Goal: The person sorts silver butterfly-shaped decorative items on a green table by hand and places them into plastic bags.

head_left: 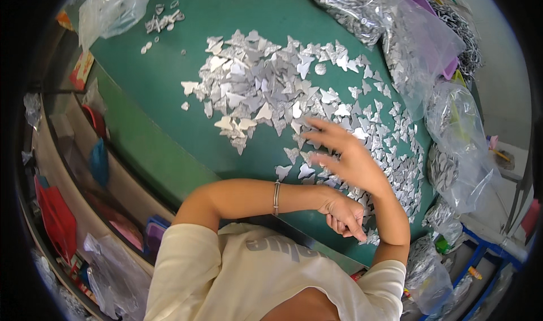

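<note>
Covering a green table (169,83), silver butterfly cutouts (266,89), right hand (348,157) fingers spread, left hand (342,213) curled, plastic bags (447,129) alongside.

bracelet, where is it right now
In the head view the bracelet sits on the left forearm, low centre, just behind the left hand, which rests at the near edge of the silver butterfly cutouts.

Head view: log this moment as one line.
right hand open, fingers spread over silver butterfly cutouts | left hand curled, resting on green table
</note>
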